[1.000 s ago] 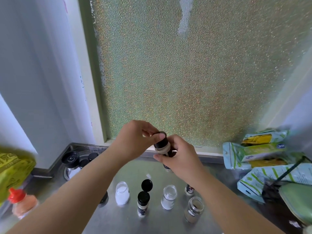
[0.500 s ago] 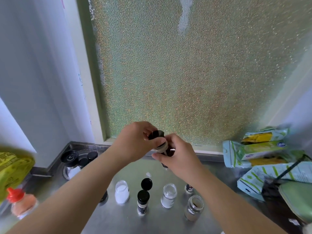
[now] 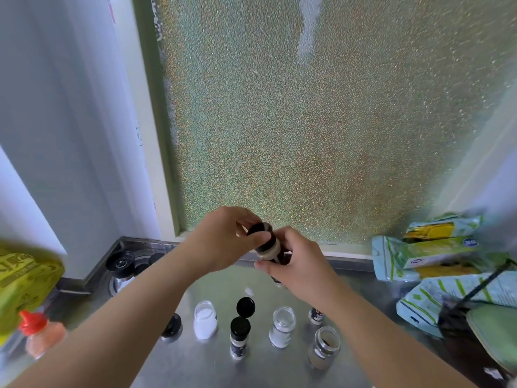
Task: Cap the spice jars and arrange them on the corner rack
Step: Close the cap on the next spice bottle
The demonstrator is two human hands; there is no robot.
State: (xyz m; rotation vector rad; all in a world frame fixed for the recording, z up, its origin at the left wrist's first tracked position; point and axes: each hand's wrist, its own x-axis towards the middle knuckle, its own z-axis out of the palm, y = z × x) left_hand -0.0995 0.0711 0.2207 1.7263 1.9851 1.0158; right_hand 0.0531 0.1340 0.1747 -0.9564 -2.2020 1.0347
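Above the steel surface [image 3: 179, 365], my right hand [image 3: 300, 266] hides most of the spice jar [image 3: 270, 249] its grip clamps, while my left hand [image 3: 223, 242] pinches its black cap [image 3: 258, 232].

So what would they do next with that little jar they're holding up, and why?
Probably finish seating the black cap on the held jar. The left hand pinches the cap, which sits tilted on the jar's mouth, while the right hand grips the body, so it looks not fully closed. Several open jars wait on the counter.
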